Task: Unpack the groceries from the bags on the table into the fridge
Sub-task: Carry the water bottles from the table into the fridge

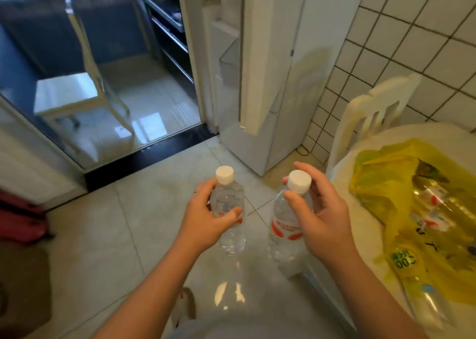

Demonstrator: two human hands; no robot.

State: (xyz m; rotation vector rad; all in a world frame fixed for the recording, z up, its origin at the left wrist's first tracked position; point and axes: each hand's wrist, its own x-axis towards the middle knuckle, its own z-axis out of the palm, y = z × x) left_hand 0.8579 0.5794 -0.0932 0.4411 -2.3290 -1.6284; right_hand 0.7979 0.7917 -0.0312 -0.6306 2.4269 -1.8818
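While the curled fingers (233, 213) of our left hand (203, 217) clasp one clear plastic water bottle with a white cap (229, 235) at its shoulder, our right hand (324, 217) grips a second clear, red-labelled, white-capped bottle (283, 230) just under the cap. We hold both upright, side by side over the pale tiled floor (128, 235). Right of them a crumpled yellow plastic bag (381, 184) lies on the white round table (371, 248), more bottles inside. Ahead stands the white fridge (283, 80), its door open.
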